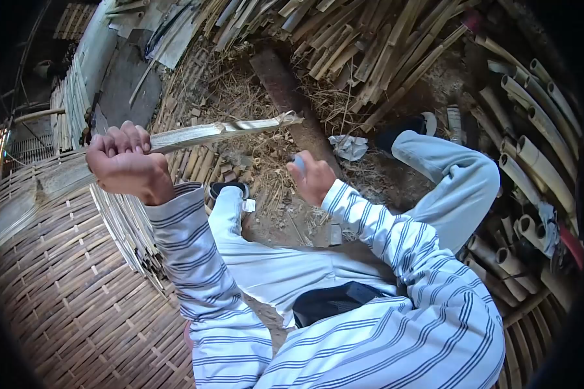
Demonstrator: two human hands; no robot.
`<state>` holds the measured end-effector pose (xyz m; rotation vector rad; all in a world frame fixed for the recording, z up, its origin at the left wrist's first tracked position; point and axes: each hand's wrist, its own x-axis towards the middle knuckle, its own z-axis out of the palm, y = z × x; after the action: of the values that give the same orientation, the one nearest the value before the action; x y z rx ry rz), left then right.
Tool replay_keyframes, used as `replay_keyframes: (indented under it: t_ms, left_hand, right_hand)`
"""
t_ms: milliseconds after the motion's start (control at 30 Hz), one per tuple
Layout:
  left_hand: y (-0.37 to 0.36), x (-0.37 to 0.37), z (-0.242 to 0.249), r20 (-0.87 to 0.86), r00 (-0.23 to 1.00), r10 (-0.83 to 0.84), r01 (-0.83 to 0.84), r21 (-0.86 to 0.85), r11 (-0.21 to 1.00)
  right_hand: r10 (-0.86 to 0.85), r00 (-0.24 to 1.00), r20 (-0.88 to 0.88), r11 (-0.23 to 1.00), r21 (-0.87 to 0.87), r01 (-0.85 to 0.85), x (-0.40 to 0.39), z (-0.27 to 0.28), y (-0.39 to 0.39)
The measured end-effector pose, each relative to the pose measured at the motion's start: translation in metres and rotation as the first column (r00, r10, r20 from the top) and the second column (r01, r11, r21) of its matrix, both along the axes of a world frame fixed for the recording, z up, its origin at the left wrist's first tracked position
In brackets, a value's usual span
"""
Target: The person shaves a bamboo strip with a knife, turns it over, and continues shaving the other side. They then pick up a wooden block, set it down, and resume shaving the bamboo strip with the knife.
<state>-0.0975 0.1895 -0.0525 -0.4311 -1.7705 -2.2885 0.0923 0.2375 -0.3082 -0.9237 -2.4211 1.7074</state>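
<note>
A long split length of bamboo (201,134) runs from the left edge across to the middle, its far end ragged and splintered. My left hand (131,162) is closed around it, fingers wrapped over the top. To the right and a little below that splintered end, my right hand (316,179) is closed, apart from the bamboo. Something small and bluish-grey shows by its thumb, but I cannot make out whether it is a held tool or a covering. A dark wooden plank (276,81) lies on the ground beyond both hands.
A woven bamboo mat (78,279) fills the lower left, with a bundle of thin strips (126,227) beside it. Split bamboo (370,48) is piled at the back. Cut bamboo poles (542,152) stack along the right. Straw and crumpled plastic (349,148) litter the ground.
</note>
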Motion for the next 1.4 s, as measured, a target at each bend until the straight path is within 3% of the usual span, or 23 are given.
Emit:
replay_keyframes:
  t_ms: [33, 67, 100, 167, 200, 300, 333, 433, 533, 667, 900, 1000, 1333, 1400]
  left_hand:
    - [0.001, 0.005, 0.0, 0.015, 1.0, 0.007, -0.007, 0.009, 1.0]
    - [-0.001, 0.003, -0.004, -0.015, 1.0, 0.022, -0.021, 0.027, 0.999]
    - [-0.01, 0.007, -0.004, -0.002, 1.0, 0.019, -0.019, 0.007, 1.0]
    - [-0.013, 0.006, -0.005, -0.025, 1.0, 0.003, -0.002, 0.032, 0.999]
    - [-0.013, 0.006, -0.004, 0.013, 1.0, 0.028, -0.029, 0.045, 0.999]
    - [-0.009, 0.004, -0.006, -0.025, 0.999, 0.03, -0.03, 0.02, 0.999]
    - [-0.003, 0.01, -0.003, 0.001, 0.999, 0.039, -0.039, 0.032, 0.999]
    - [0.002, 0.009, -0.006, -0.047, 0.997, 0.055, -0.054, 0.006, 0.998]
    - [0.002, 0.009, -0.005, -0.056, 0.997, 0.045, -0.045, 0.008, 0.999]
    - [0.003, 0.007, -0.005, -0.036, 0.998, 0.047, -0.047, 0.017, 0.999]
    - [0.002, 0.004, -0.006, -0.044, 0.998, 0.044, -0.043, 0.02, 0.999]
    - [-0.001, 0.005, -0.006, -0.05, 0.997, 0.051, -0.05, 0.015, 0.999]
    - [-0.012, -0.001, -0.008, -0.031, 0.997, 0.067, -0.065, 0.058, 0.996]
    - [-0.013, -0.005, -0.008, -0.042, 0.998, 0.056, -0.054, 0.054, 0.997]
  right_hand:
    - [0.021, 0.994, -0.11, 0.999, 0.038, -0.016, 0.003, 0.001, -0.005]
    - [0.015, 1.0, 0.0, 1.0, 0.002, -0.015, 0.004, -0.013, -0.01]
    - [-0.089, 0.949, 0.304, 0.996, 0.015, 0.088, -0.003, -0.025, -0.011]
    - [-0.044, 0.962, 0.271, 0.999, 0.037, 0.036, -0.003, -0.051, 0.006]
    - [-0.052, 0.968, 0.247, 0.998, -0.033, 0.062, -0.002, -0.052, 0.004]
    - [-0.013, 0.963, 0.269, 0.997, -0.07, 0.033, -0.007, -0.029, 0.005]
    - [-0.086, 0.984, 0.153, 0.996, -0.004, 0.088, -0.004, -0.032, -0.002]
    - [-0.048, 0.998, -0.037, 0.994, -0.103, 0.044, -0.006, 0.018, -0.011]
    - [0.006, 0.97, -0.242, 1.0, 0.018, -0.002, -0.016, 0.057, -0.007]
    - [-0.004, 0.958, -0.286, 0.995, -0.095, -0.024, -0.013, 0.085, -0.005]
    - [0.002, 0.93, -0.369, 0.996, -0.077, -0.033, -0.011, 0.103, -0.004]
    - [0.075, 0.945, -0.319, 0.991, -0.08, -0.106, -0.012, 0.11, -0.003]
    - [-0.072, 0.931, -0.359, 0.996, -0.078, 0.046, -0.018, 0.082, 0.008]
    - [-0.106, 0.957, -0.271, 0.993, -0.077, 0.088, -0.024, 0.059, 0.013]
